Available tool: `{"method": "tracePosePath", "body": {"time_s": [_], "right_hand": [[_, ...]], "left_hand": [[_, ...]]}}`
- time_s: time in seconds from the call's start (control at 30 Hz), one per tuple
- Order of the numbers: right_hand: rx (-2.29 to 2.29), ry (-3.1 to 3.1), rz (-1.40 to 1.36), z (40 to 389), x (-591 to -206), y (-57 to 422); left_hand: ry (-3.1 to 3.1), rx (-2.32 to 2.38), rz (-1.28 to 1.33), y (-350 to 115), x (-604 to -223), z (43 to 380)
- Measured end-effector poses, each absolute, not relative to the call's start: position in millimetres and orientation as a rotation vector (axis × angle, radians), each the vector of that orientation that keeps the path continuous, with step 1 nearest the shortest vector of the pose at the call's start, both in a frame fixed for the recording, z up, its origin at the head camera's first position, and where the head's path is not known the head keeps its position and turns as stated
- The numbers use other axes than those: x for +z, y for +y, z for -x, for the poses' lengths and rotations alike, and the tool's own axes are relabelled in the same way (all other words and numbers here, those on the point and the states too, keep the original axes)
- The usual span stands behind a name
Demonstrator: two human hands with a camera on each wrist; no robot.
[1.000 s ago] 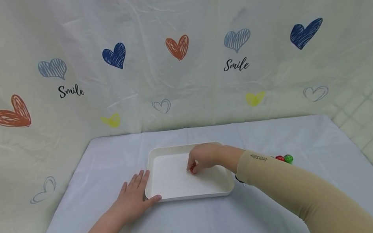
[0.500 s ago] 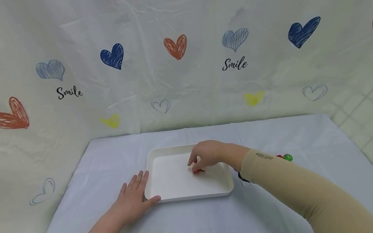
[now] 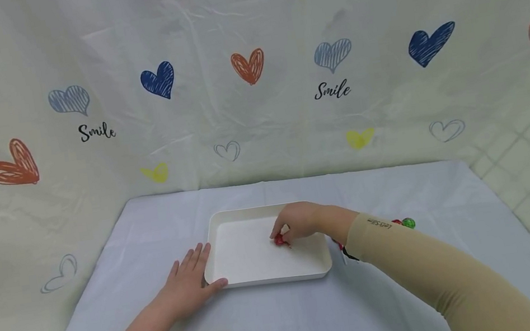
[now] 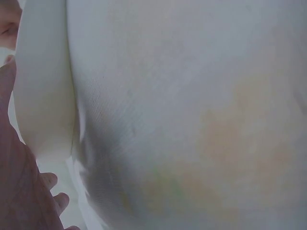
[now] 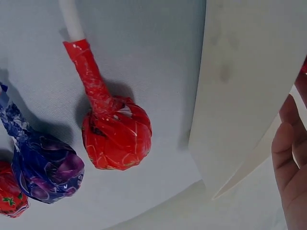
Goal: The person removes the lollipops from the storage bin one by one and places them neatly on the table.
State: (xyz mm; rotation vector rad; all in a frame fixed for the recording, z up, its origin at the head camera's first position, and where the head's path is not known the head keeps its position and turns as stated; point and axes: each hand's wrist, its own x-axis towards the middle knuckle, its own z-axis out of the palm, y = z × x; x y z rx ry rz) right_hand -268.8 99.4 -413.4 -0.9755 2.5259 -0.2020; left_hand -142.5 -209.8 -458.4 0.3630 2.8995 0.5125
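In the head view a shallow white tray [image 3: 242, 256] lies on the white-covered table. My left hand [image 3: 187, 284] rests against its left side, fingers straight and spread, thumb at the front-left corner. Over the tray's right half, my right hand [image 3: 300, 220] pinches a red-wrapped lollipop [image 3: 279, 240] between thumb and fingers, close over the tray floor; its stick does not show against the white. In the right wrist view the right hand [image 5: 290, 158] appears at the right edge, past the tray wall [image 5: 240, 86], with most of the held lollipop out of frame.
Just right of the tray lie a red lollipop [image 5: 117, 136], a blue-purple lollipop [image 5: 48, 165] and another red lollipop [image 5: 9, 194]. Farther right, a green wrapped ball [image 3: 409, 223] shows beyond the right sleeve [image 3: 411, 263]. A curtain printed with hearts [image 3: 248, 67] hangs behind the table.
The right hand shifts slightly right; its fingers, looser half a second ago, now close round the red lollipop, which sits turned differently. The left hand stays at the tray.
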Motion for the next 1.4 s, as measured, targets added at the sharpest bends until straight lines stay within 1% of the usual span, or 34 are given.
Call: {"method": "tracePosePath", "body": {"time_s": [0.53, 0.87, 1.03, 1.4], "right_hand": [[-0.175, 2.524, 0.985, 269.5, -418.0, 99.8], [-0.199, 2.536, 0.952, 266.8, -418.1, 102.9], [-0.267, 2.511, 0.929, 268.1, -413.6, 106.0], [-0.334, 2.544, 0.945, 268.8, -394.8, 116.3]], "left_hand": [[2.921, 0.536, -0.366, -213.3, -466.2, 145.2], [2.903, 0.495, -0.363, -208.6, -453.6, 142.2], [2.921, 0.515, -0.365, -210.6, -462.0, 142.4], [2.912, 0.539, -0.374, -209.3, -457.8, 141.2]]}}
